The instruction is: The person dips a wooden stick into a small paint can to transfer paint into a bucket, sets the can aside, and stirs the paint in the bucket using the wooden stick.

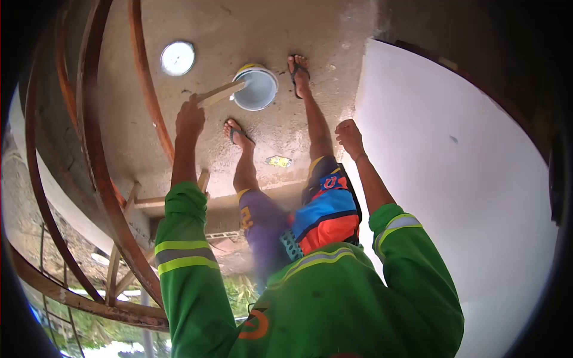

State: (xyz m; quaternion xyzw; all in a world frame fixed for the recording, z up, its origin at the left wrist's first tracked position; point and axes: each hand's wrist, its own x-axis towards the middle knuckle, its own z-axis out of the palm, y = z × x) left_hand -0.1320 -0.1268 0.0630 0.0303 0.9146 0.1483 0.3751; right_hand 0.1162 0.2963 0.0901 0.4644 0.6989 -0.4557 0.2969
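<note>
My left hand (190, 119) is wrapped round a flat wooden stick (221, 94). The stick's far end reaches over the rim and into a bucket (276, 89) of whitish paint-like liquid on the floor. My right hand (350, 137) hangs in the air beside the white wall, fingers curled in, with nothing seen in it. A round white lid (178, 58) lies on the floor left of the bucket. My feet in flip-flops (298, 76) stand on either side of the bucket's near edge.
Curved reddish-brown railings (95, 119) run along the left. A white wall (453, 179) rises close on the right. A small yellow scrap (278, 161) lies on the concrete floor (209, 24). Wooden bars (152, 202) and a step edge lie lower left, with greenery beyond.
</note>
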